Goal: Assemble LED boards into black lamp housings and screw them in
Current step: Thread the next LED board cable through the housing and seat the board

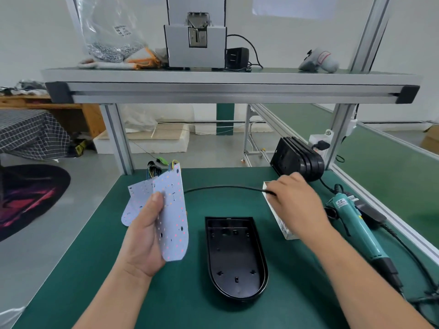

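LED board (pixel 174 222): white, dotted (wired) | left hand (pixel 142 241) grips | right hand (pixel 299 205) pinches cable (pixel 225 187)

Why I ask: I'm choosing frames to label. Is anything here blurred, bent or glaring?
Head view: the right hand is softened by motion blur, while the boards in the left hand and the black housing read sharp. Head view: the frame posts splay outward towards the top, bent by the wide-angle lens. Head view: the light is soft and even, shadows are faint, and there is no harsh glare.

- left hand (pixel 145 236) grips two led boards (pixel 172 210) upright
- right hand (pixel 298 205) holds a black cable (pixel 223 187)
- open black housing (pixel 235 255) lies on the green surface (pixel 95 269) between them
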Tool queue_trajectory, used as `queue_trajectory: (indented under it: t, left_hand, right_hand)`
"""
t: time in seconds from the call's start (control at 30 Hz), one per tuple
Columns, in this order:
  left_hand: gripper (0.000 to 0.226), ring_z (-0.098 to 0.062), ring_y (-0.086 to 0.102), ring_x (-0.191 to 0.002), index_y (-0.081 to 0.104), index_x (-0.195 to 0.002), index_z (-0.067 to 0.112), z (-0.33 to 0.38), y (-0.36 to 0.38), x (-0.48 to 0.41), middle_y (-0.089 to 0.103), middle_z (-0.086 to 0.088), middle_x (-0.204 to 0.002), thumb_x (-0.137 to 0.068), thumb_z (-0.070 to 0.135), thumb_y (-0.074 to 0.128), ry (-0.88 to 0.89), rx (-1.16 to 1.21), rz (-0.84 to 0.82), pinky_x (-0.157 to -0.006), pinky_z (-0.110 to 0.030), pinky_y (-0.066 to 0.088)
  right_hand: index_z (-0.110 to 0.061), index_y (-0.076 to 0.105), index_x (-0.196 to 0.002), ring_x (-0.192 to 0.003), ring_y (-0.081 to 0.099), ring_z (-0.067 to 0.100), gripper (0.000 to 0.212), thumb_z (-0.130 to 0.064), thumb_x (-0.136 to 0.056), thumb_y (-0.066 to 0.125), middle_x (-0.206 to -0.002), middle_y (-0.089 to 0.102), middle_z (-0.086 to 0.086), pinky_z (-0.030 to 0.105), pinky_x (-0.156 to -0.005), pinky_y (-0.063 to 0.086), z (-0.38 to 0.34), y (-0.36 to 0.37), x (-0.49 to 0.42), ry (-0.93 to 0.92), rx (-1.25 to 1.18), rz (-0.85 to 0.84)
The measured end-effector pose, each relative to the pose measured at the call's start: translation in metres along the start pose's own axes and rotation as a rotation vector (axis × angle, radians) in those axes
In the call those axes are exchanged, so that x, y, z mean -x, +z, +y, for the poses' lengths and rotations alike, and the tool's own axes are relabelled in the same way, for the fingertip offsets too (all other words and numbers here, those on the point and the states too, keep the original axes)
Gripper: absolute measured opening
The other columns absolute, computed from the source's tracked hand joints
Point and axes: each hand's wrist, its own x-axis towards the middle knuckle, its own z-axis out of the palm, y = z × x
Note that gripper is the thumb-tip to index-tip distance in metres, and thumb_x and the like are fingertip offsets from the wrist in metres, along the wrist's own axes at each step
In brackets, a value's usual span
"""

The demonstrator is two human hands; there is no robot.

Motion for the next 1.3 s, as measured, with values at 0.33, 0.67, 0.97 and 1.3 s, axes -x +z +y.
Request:
queue_trajectory:
  t: [0.33, 0.67, 0.97, 1.3]
  left_hand:
    - [0.031, -0.023, 0.078, -0.1, 0.084, -0.111, 0.022, -0.027, 0.004, -0.002, 0.078, -0.005, -0.118, -0.095, 0.043, 0.067, -0.113, -0.026, 0.051, -0.08, -0.041, 0.065]
    - [0.055, -0.028, 0.069, -0.126, 0.061, -0.146, 0.018, -0.04, 0.006, -0.002, 0.068, -0.012, -0.142, -0.096, 0.04, 0.062, -0.153, -0.02, 0.076, -0.08, -0.039, 0.065]
    - [0.045, -0.03, 0.07, -0.124, 0.065, -0.141, 0.021, -0.05, 0.011, -0.006, 0.069, -0.01, -0.141, -0.101, 0.041, 0.06, -0.095, -0.082, -0.001, -0.087, -0.047, 0.063]
    - [0.041, -0.035, 0.068, -0.125, 0.065, -0.138, 0.02, -0.048, 0.017, 0.0, 0.072, -0.01, -0.135, -0.1, 0.035, 0.06, -0.112, -0.295, -0.027, -0.099, -0.055, 0.058]
  right_hand:
    - [-0.018, 0.069, -0.079, -0.062, 0.066, 0.017, 0.023, -0.025, -0.101, 0.07, -0.067, 0.063, -0.002, 0.031, -0.058, 0.06, -0.028, -0.007, 0.008, 0.392, -1.188, -0.236]
    - [-0.016, 0.064, -0.093, -0.072, 0.068, 0.02, 0.013, -0.026, -0.095, 0.072, -0.078, 0.071, 0.0, 0.043, -0.072, 0.057, -0.073, 0.035, 0.022, 0.197, -0.661, -0.289]
    - [-0.015, 0.055, -0.079, -0.073, 0.055, 0.025, 0.021, -0.028, -0.087, 0.07, -0.074, 0.061, 0.0, 0.046, -0.071, 0.049, -0.08, 0.028, 0.025, 0.102, -0.667, -0.245]
    - [-0.032, 0.051, -0.066, -0.094, 0.046, 0.022, 0.035, -0.016, -0.084, 0.077, -0.089, 0.051, -0.012, 0.034, -0.08, 0.037, -0.074, 0.035, 0.02, 0.047, -0.564, -0.199]
